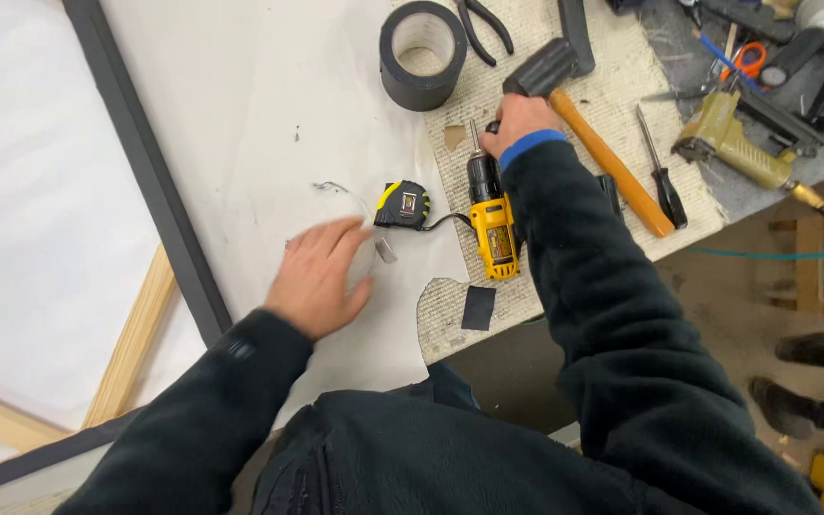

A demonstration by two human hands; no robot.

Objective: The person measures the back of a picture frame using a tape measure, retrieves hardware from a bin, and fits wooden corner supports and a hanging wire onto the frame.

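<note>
Right hand point(519, 122) closed around the top of a yellow-and-black cordless drill point(489, 215), which lies on the bench's point(622, 86) coarse beige carpet pad, chuck pointing away. Left hand point(317, 277) blurred, fingers spread flat over smooth white sheet material point(240, 114), just beside a small metal piece point(385, 250). Yellow tape measure point(403, 204) sits between hand and drill. Matte black tape roll point(422, 53) and wood-handled rubber mallet point(584, 114) nearby.
</note>
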